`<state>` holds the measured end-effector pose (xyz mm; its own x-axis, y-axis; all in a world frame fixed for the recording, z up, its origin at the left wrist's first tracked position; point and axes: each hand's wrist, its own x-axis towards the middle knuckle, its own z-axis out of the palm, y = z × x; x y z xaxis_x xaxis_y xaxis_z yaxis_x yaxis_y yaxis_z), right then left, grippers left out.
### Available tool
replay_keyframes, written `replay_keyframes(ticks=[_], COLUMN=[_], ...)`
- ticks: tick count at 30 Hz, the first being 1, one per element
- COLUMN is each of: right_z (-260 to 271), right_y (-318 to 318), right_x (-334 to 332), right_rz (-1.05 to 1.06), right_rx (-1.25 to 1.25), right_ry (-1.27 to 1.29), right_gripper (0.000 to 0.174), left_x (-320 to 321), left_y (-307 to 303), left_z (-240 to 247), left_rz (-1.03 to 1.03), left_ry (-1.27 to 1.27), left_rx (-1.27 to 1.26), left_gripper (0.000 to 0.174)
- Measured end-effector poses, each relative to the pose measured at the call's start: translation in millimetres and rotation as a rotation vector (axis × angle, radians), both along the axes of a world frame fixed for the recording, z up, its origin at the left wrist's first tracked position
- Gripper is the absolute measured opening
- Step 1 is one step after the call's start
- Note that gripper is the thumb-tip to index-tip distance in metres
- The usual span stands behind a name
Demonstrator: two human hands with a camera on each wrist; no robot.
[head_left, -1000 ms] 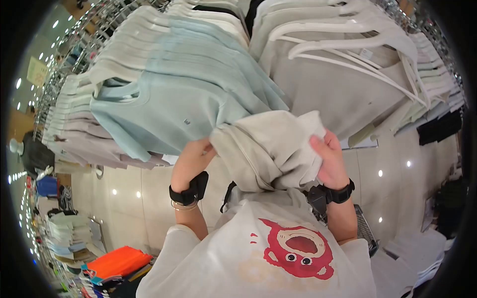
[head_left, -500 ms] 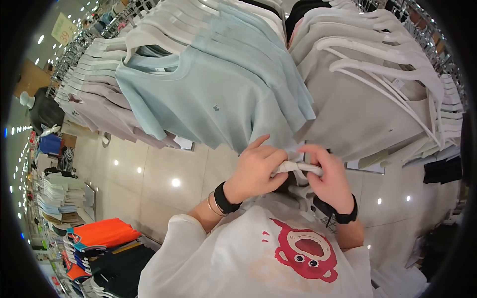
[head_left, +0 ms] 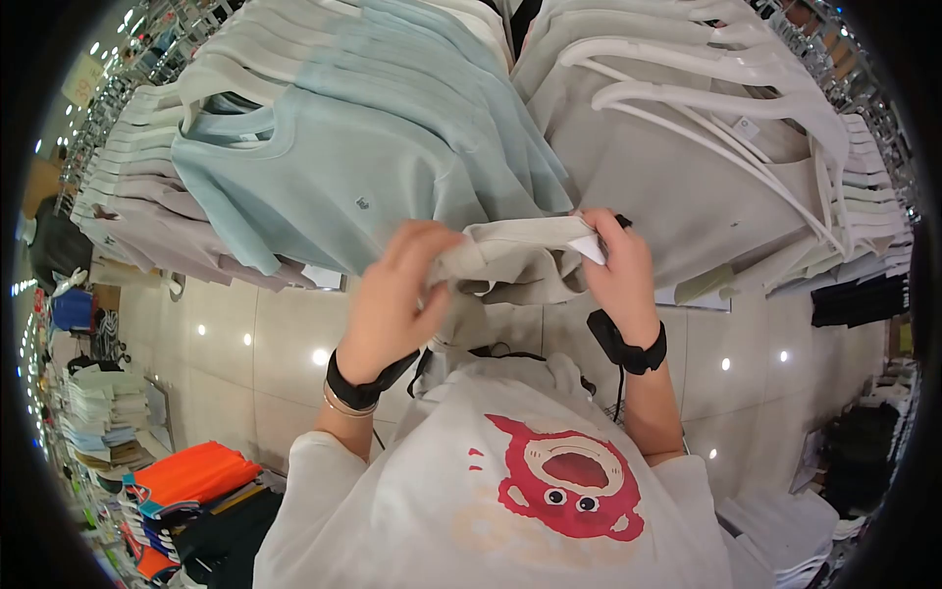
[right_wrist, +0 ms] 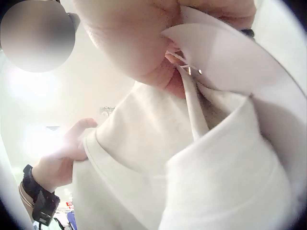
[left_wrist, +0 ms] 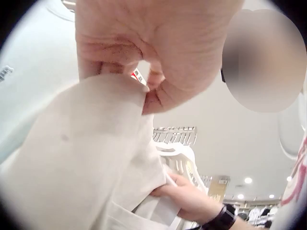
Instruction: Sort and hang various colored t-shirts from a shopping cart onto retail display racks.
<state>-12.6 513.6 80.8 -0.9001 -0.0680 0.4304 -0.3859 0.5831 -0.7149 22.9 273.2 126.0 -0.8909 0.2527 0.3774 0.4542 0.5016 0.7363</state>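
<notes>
A beige-grey shirt is stretched between both hands, its upper edge spanning from one to the other and its folds hanging toward the person. At one end, the left hand pinches the cloth between thumb and fingers, seen close up in the left wrist view on the pale fabric. The right hand grips the opposite end. A white tag shows beside its thumb. In the right wrist view the cloth drapes below the right fingers.
Light blue shirts hang on white hangers just beyond the hands. Grey shirts hang to the right, with a bare-looking white hanger in front. Tiled floor lies below. An orange garment is at lower left.
The shirt was bunched between the hands, then the hands came close together at a narrow band of cloth. Now they have moved apart, spreading its upper edge between them.
</notes>
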Motion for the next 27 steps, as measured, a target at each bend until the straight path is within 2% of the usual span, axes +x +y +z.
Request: replay_keyframes(ticks=[1,2,5,9,10,12,15,19,21,23,25,27], right_z=[4.6,4.0,8.8,21.0,26.6,26.7,26.5,2.8,-4.7,-4.7,-24.3,-33.9], right_y=[-3.2,-5.3,-9.8,-9.9,-9.3,-13.9,-27.0,-5.5,6.0,10.6,22.6,27.7], right_x=[0.1,-2.3,-4.5,-2.4,1.3,8.1,17.6,13.9,15.9,20.2,14.0,9.9], right_rz=[0.009,0.013,0.056,0.068,0.138,0.284,0.361,0.369,0.444,0.497,0.591,0.623], right_rx=[0.038,0.092,0.202,0.301,0.37,0.434,0.482,0.392,0.412,0.51,0.528,-0.047], right_ry=[-0.093,-0.059,-0.036,-0.014,-0.074,-0.181,-0.233,-0.378,-0.429,-0.685,-0.668,-0.704], right_gripper=[0.023,0.024,0.024,0.026,0.026,0.026,0.026,0.027,0.031,0.037,0.043,0.046], left_x=[1.7,-0.8,-4.6,-12.4,-13.7,-15.2,-19.8,-15.6,-16.7,-16.2,-14.0,-11.2], left_y=[4.0,9.1,17.2,12.2,10.1,4.0,1.7,-2.8,-8.0,-10.5,-9.4,-8.4], left_z=[4.3,-0.6,-29.3,-54.4,-61.1,-73.8,-86.5,-78.7,-78.8,-77.7,-74.3,-74.7], left_rz=[-0.105,-0.177,-0.204,-0.106,-0.101,0.061,0.235,0.277,0.258,0.245,0.162,0.177], left_ry=[-0.06,0.041,-0.076,-0.121,-0.123,0.103,0.197,0.245,0.278,0.311,0.293,0.242], left_rx=[-0.172,-0.278,-0.37,-0.163,-0.164,-0.239,-0.313,-0.352,-0.379,-0.408,-0.485,-0.456], left_gripper=[0.046,0.045,0.041,0.023,0.023,0.013,0.01,0.017,0.018,0.02,0.023,0.025])
